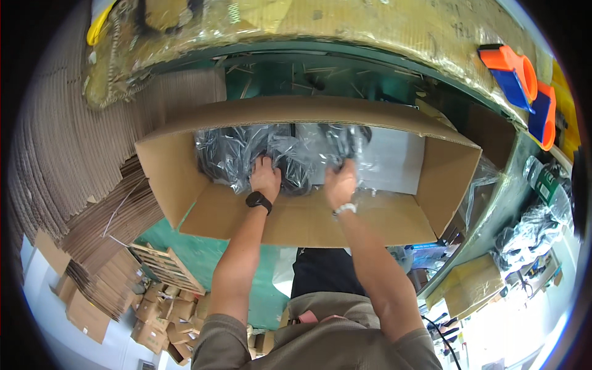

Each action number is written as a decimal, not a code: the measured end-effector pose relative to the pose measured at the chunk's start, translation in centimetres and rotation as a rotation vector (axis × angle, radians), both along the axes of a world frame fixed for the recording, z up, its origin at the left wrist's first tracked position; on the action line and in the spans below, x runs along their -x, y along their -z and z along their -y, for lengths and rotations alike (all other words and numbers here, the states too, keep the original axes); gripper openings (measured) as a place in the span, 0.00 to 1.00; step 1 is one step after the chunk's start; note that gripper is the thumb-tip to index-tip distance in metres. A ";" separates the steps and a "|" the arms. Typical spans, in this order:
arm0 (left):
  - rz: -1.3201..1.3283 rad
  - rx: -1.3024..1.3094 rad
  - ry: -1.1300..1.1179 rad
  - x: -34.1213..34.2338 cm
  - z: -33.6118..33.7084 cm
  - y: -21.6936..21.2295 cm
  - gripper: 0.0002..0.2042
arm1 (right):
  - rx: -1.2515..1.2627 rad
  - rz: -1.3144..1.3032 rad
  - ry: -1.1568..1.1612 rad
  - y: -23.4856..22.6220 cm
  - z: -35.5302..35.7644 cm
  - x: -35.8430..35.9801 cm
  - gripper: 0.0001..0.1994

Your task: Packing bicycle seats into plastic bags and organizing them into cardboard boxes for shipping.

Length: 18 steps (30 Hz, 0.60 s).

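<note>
A long open cardboard box (296, 216) lies before me. Dark items in clear plastic bags (229, 157) fill its left part, their exact kind hidden by the wrinkled film. Inside the box, my left hand (266, 180), with a black band on its wrist, curls its fingers into the film of a bagged item. My right hand (341, 183), wearing a light wristband, grips another bagged dark item (342, 143) near the middle; that item is smeared by motion. A pale flat sheet (394, 160) shows at the box's right end.
Flattened cardboard stacks (65, 142) rise on the left. Beyond the box runs a tape-covered bench edge (296, 28), with orange and blue tape dispensers (512, 71) at its right. Plastic-wrapped goods (530, 237) lie at right; small cartons (166, 314) are piled at lower left by a wooden pallet (166, 268).
</note>
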<state>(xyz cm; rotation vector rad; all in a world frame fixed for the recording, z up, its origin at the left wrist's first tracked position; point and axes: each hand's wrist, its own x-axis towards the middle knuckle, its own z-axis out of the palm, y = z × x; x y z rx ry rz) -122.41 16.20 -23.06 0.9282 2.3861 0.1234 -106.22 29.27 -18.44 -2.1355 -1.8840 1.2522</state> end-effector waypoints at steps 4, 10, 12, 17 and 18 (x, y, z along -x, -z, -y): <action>-0.026 -0.014 -0.063 -1.8 -2.0 2.5 0.15 | 0.152 0.039 -0.340 2.5 3.7 -0.3 0.19; 0.075 0.022 -0.122 -1.9 -1.6 1.5 0.23 | 0.208 -0.334 -0.399 -7.5 1.3 -7.7 0.13; 0.043 -0.095 -0.045 -1.1 -2.0 -0.5 0.20 | 0.107 -0.342 -0.224 -12.0 -1.4 -12.1 0.11; 0.316 -0.446 -0.039 -7.1 -9.2 -8.7 0.11 | -0.606 -0.108 0.335 -17.5 -9.8 -31.4 0.06; 0.308 -0.487 0.091 -10.0 -11.6 -11.6 0.10 | -0.665 -0.040 0.517 -17.8 -11.2 -36.5 0.07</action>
